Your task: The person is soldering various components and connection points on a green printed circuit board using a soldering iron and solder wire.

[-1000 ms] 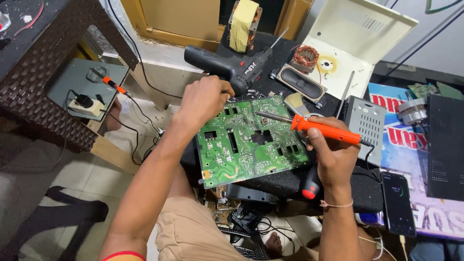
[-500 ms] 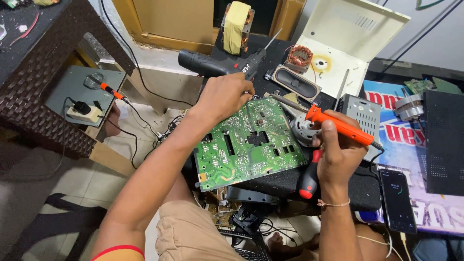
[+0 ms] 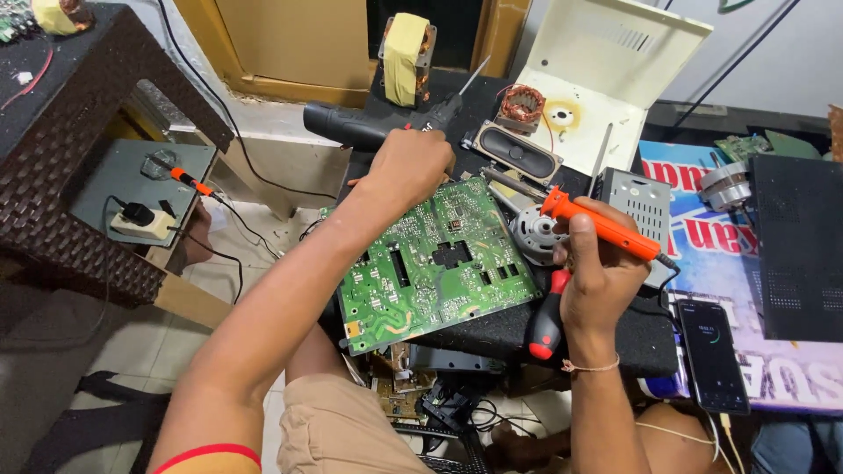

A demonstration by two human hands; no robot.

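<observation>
A green circuit board (image 3: 435,263) lies tilted on a black block in front of me. My left hand (image 3: 406,167) rests on the board's far edge, fingers curled over it, close to a black power drill (image 3: 369,127). My right hand (image 3: 597,268) grips an orange soldering iron (image 3: 601,224) like a pen, its metal tip pointing left, lifted off the board's right corner. Beneath that hand a red-and-black screwdriver (image 3: 546,318) lies on the block, and a small grey motor (image 3: 534,233) sits beside the board.
A phone (image 3: 711,355) lies at the right on a printed banner, a black perforated case (image 3: 799,246) beyond it. A cream metal lid (image 3: 615,79), a speaker (image 3: 516,154), a copper coil and a taped transformer (image 3: 406,57) stand behind. A wicker table (image 3: 61,158) stands at the left.
My right hand has lifted the soldering iron up and to the right, off the board. My left hand slid from the board's left part to its far edge.
</observation>
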